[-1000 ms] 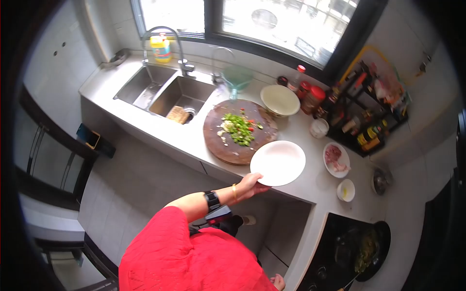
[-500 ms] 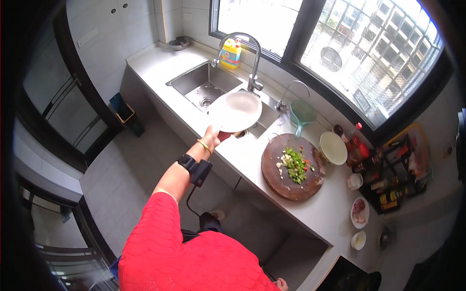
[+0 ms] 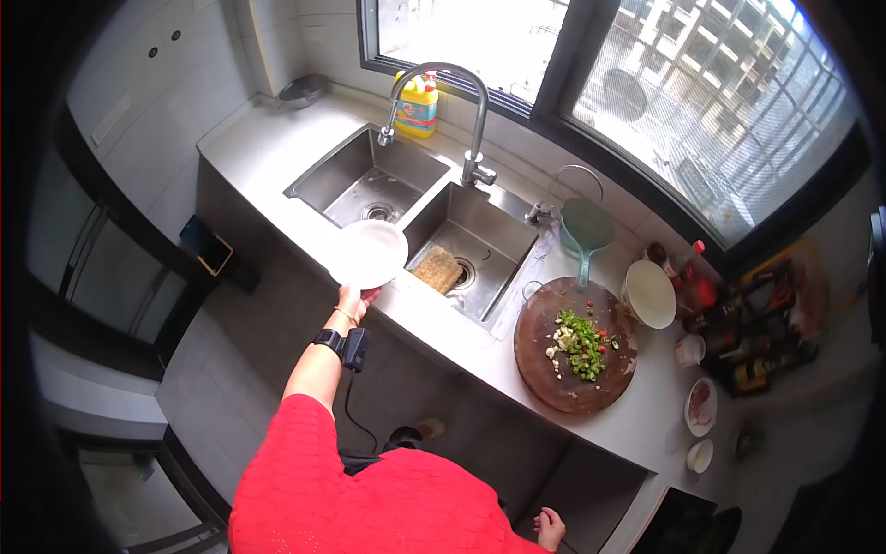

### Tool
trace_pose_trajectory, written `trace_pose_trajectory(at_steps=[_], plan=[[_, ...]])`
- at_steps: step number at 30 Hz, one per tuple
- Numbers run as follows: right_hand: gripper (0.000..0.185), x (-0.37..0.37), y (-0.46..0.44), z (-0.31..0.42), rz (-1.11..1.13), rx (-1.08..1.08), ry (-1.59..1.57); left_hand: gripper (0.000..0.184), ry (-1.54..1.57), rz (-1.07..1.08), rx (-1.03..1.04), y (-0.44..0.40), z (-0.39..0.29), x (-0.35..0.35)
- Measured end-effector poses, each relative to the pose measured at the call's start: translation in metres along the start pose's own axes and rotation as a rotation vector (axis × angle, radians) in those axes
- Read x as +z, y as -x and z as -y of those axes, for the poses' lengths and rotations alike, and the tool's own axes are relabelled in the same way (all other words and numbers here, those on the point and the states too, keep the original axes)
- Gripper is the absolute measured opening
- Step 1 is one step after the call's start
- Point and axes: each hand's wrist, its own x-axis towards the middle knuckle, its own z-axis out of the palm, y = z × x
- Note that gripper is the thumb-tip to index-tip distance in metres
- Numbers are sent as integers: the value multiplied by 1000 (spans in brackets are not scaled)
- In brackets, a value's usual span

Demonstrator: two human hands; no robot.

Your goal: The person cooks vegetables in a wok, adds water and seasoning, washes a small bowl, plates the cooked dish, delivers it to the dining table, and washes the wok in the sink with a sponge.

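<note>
My left hand (image 3: pixel 357 301) grips the near rim of a round white plate (image 3: pixel 371 254), arm stretched forward. The plate is over the counter's front edge, by the left sink basin (image 3: pixel 355 175); glare washes out part of it. Right of it, a tan sponge-like block (image 3: pixel 437 269) lies in the right sink basin (image 3: pixel 494 235), beside the drain. Low in the view, my right hand (image 3: pixel 549 528) hangs near my body, away from the counter. It holds nothing visible, and its fingers are loosely bent and slightly apart.
A round wooden chopping board (image 3: pixel 572 392) bears chopped green and white pieces. Behind it are a green strainer-like scoop (image 3: pixel 587 226) and a pale bowl (image 3: pixel 649 294). Small dishes and a bottle rack (image 3: pixel 738 342) stand right. The tall faucet (image 3: pixel 480 120) arches above the basins.
My left hand has carried the plate left and nearer, off the right basin, uncovering the sponge-like block. My right hand has come further into view. The camera view has shifted slightly.
</note>
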Motion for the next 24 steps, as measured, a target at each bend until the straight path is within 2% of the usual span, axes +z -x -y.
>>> trace_pose_trajectory(at_steps=[3,5,6,7,8,9,10,11,12,13,14,15,16,18,19,21,23,24], plan=[[15,2,4,-9,-45,-28,64,21,44,20,16,-16,5,-9],[18,2,5,-1,-103,77,68,20,163,112,50,-37,15,-21],[19,0,6,6,-147,137,60,19,204,84,5,-32,13,-19],[17,-2,9,16,-179,145,88,19,243,166,-14,-30,11,-23],[17,-7,7,-1,-228,78,131,21,263,208,-58,-36,11,-30],[17,-11,13,14,-259,50,185,26,218,230,-97,-43,12,-40],[17,-16,17,17,-343,-73,249,38,134,211,-211,-47,10,-51],[16,-24,23,25,-410,-117,282,51,186,61,-389,-32,4,-49],[15,-36,30,34,-506,-222,389,61,-157,195,-210,-16,7,-54],[13,-49,37,30,-600,-237,426,54,-410,212,-152,-1,3,-51],[12,-64,48,37,-684,-150,450,41,-582,279,-38,33,0,-34],[13,-78,58,43,-805,-198,472,31,-578,397,-114,53,-1,-16],[13,-95,73,53,-881,-119,457,29,-689,338,-91,77,7,9],[18,-133,98,56,-1089,-88,565,28,-854,580,-164,134,29,68],[22,-152,111,60,-1197,-118,731,27,-930,710,-190,162,47,96],[27,-192,135,52,-1305,-39,691,26,-1138,951,-157,243,92,156],[33,-232,156,41,-1400,22,796,26,-1118,1337,-269,312,142,201],[36,-252,165,28,-1405,86,842,29,-1183,1410,-325,336,175,218]])
